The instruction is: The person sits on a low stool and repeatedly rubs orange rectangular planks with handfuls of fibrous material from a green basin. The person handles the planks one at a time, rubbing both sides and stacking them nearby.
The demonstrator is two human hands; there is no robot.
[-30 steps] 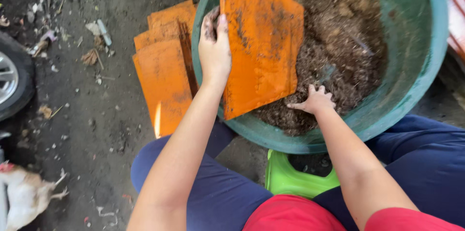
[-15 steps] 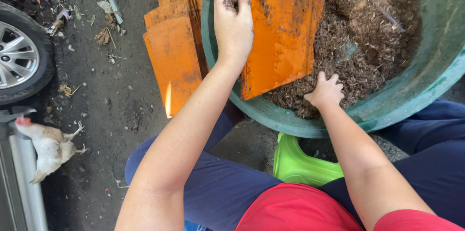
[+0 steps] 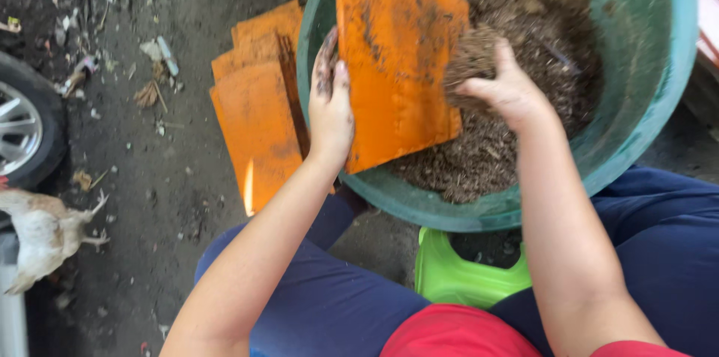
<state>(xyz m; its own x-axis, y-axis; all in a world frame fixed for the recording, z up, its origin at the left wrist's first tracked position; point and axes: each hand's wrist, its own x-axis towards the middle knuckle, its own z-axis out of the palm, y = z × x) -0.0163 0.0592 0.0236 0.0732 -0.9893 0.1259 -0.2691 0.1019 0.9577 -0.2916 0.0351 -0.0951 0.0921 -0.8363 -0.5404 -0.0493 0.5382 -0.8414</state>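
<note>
A: While the person sits low on a bright green plastic stool [image 3: 457, 278], knees in dark blue trousers [image 3: 337, 304] to either side, what's each hand on?

B: Left hand [image 3: 329, 106] is clamped on the left edge of a flat orange plastic bag [image 3: 397, 57], thumb behind, dirty fingers [image 3: 327, 65] over the front, holding it tilted over the rim of the big round green plastic tub [image 3: 636, 132].

A: Right?

B: Right hand [image 3: 505, 87] is cupped shut round a clump of brown fibrous potting mix [image 3: 479, 155], lifted just off the heap and touching the bag's right edge.

A: Step?

B: Looks like filling, handful at the bag. Can't tell from here where the bag's mouth is.

A: Next move calls for?

B: I'd judge the opening has to gape under that fist before it lets go, or mix drops back into the tub.

A: Further out?

B: Stack of more flat orange bags [image 3: 258, 125] on the dirt ground [image 3: 150, 200] just left of the tub. Beyond that, a pale chicken [image 3: 41, 233] and a car tyre [image 3: 26, 128] at the left edge.
</note>
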